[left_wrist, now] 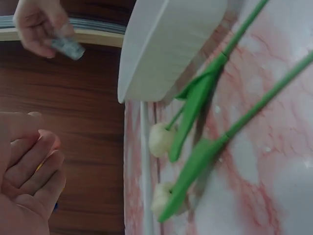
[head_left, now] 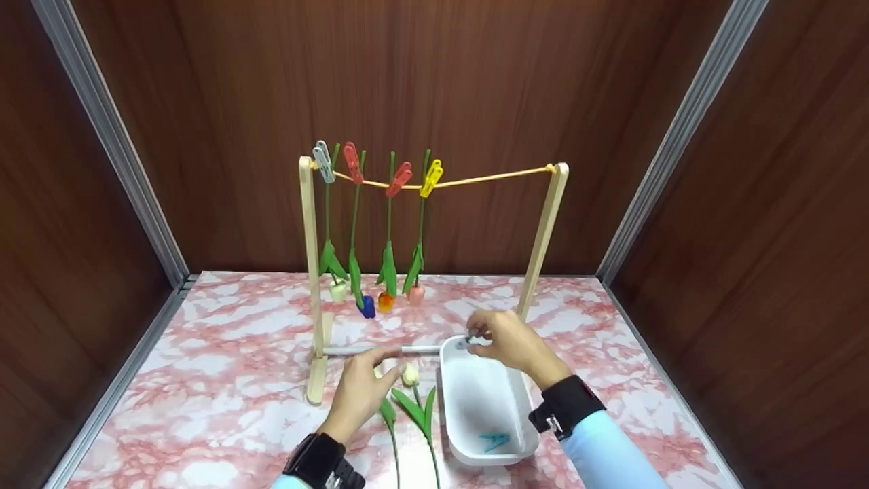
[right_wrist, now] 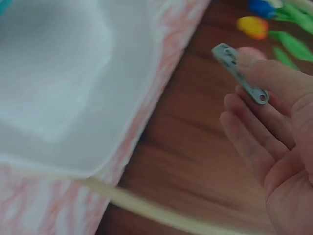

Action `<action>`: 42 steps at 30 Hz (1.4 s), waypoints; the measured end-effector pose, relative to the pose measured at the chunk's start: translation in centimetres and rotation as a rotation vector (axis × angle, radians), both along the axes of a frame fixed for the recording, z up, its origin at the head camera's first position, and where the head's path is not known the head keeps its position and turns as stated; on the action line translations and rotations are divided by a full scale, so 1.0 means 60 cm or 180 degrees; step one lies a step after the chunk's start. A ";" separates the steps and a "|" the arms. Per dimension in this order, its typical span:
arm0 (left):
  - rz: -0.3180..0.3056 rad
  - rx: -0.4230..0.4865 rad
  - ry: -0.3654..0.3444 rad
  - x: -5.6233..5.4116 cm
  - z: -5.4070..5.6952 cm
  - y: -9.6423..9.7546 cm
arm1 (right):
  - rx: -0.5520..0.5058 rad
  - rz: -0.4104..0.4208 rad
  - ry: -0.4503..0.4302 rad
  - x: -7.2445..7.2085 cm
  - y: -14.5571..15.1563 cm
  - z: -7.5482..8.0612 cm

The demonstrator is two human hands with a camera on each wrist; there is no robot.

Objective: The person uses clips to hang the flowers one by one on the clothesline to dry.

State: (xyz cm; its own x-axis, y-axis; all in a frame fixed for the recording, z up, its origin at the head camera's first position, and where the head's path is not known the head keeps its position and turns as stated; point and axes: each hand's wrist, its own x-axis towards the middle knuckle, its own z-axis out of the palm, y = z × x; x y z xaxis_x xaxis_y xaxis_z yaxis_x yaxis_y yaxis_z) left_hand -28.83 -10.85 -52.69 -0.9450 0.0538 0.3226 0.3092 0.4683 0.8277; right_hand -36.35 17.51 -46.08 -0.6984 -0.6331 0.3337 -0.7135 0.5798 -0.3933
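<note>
My right hand pinches a grey clothespin between thumb and fingers, over the far end of a white plastic basin. The same clothespin shows beyond the basin in the left wrist view. A teal clothespin lies in the basin's near end. My left hand hovers left of the basin with loosely bent fingers and holds nothing. Just right of it, a white artificial tulip lies on the table. A second white tulip lies alongside, its bloom mostly hidden behind my left hand in the head view.
Behind my hands stands a wooden frame with a yellow cord. On the cord's left half, grey, red and yellow clothespins hold several tulips upside down. The marbled table is enclosed by brown wood-grain panels.
</note>
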 end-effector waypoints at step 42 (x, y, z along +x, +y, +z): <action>-0.0543 0.1540 0.0054 -0.006 0.076 0.066 | -0.1788 0.0052 -0.1471 0.055 -0.101 0.086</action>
